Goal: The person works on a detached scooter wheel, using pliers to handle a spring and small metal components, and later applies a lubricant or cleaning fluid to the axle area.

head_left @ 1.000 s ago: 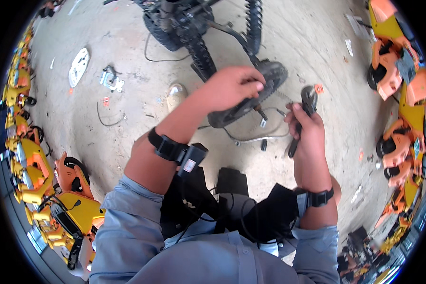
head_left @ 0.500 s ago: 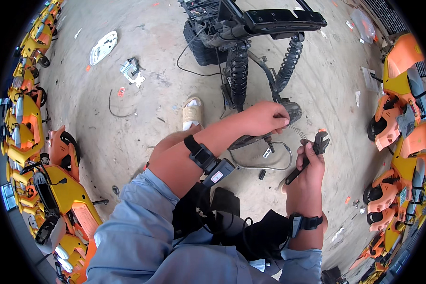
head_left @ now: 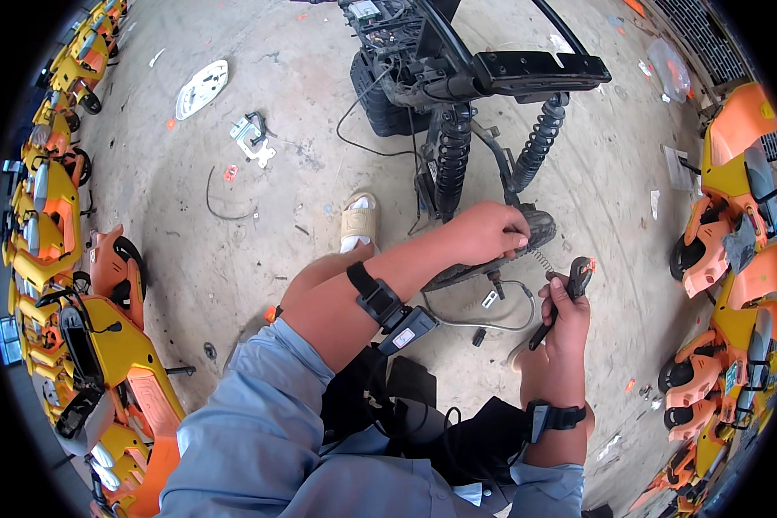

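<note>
Head view: looks down over both bare forearms toward a stripped black scooter frame (head_left: 540,73) on the concrete floor (head_left: 293,52).
Left hand (head_left: 497,233): hangs palm down at the black wheel (head_left: 541,226), with fingers curled in toward the thumb; cannot tell whether clamped on anything or just resting. Placed there perhaps for steadying.
Right hand (head_left: 566,309): closed around the adjustable wrench (head_left: 582,274), well off the wheel; probably gripped mid-handle for balance.
Adjustable wrench: held head up and tilted outward, away from any fastener, apparently parked in the palm to leave the thumb and forefinger usable.
Coil spring (head_left: 541,261): spans the gap between the two hands; cannot tell if held at either end or fixed to the wheel.
Wheel: sits at the lower end of the shock absorbers (head_left: 453,164), partly hidden under the left forearm, within easy reach of both hands.
Grey cable (head_left: 492,327): loops loosely on the near side of the wheel, likely left slack and out of the way.
Sandalled foot (head_left: 358,223): planted left of the wheel, presumably for a stable seat.
Loose metal bracket (head_left: 252,138) and white plate (head_left: 202,89): lie farther left, seemingly set aside from the working spot.
</note>
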`<action>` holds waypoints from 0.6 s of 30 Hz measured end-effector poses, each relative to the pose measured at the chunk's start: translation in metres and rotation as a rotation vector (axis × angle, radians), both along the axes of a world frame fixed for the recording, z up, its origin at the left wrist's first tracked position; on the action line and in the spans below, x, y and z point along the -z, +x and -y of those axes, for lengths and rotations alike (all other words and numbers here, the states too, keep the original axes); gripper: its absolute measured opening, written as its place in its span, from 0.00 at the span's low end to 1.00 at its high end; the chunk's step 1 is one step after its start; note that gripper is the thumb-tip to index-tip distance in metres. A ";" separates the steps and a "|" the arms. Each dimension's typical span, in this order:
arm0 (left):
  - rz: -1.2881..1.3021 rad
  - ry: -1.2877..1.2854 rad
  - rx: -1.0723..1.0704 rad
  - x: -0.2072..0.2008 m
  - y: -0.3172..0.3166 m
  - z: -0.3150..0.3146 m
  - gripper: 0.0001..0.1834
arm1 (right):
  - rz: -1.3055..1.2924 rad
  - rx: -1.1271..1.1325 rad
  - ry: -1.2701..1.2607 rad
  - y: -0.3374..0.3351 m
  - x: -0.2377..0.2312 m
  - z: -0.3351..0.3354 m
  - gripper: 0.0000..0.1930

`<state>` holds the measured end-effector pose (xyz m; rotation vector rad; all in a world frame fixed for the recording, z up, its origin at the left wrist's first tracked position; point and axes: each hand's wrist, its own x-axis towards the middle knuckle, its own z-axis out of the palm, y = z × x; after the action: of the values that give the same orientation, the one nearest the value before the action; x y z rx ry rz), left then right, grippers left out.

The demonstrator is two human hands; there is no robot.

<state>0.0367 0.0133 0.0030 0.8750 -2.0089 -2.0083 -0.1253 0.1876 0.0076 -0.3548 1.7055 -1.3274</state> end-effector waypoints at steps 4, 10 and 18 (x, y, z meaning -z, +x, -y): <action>-0.019 0.010 -0.031 0.007 0.001 -0.001 0.11 | -0.045 -0.046 0.004 0.000 0.000 0.003 0.11; 0.096 -0.159 0.113 -0.001 0.003 0.004 0.12 | -0.135 -0.105 0.011 -0.004 -0.005 0.006 0.13; 0.039 -0.147 0.131 0.001 0.002 0.001 0.11 | -0.224 -0.123 0.060 -0.010 0.004 0.003 0.13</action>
<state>0.0385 0.0122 0.0018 0.7763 -2.2559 -1.8910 -0.1354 0.1845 0.0033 -0.5822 1.8719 -1.1789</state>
